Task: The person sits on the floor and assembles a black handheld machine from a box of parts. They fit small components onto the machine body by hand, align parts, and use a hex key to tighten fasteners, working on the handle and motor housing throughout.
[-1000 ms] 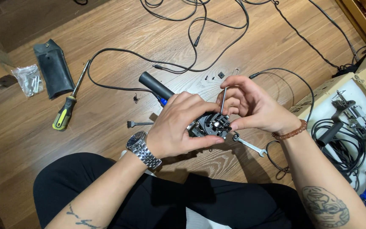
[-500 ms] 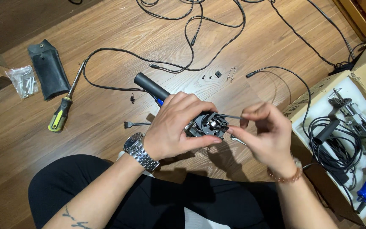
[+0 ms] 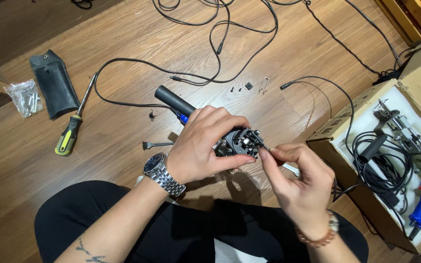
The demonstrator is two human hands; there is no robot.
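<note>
My left hand grips a small black mechanical assembly with metal parts, held above the wooden floor over my lap. My right hand pinches a thin tool or pin at the assembly's right side; its tip is too small to make out. A black cylindrical handle sticks out behind my left hand toward the upper left. A steel watch sits on my left wrist and a bead bracelet on my right.
A yellow-and-black screwdriver, a black pouch and a bag of screws lie at the left. Black cables loop across the floor. Small loose parts lie ahead. An open cardboard box with tools stands at the right.
My right hand has dropped from above the assembly to its lower right side and now pinches at its edge. My left hand keeps its hold on the assembly.
</note>
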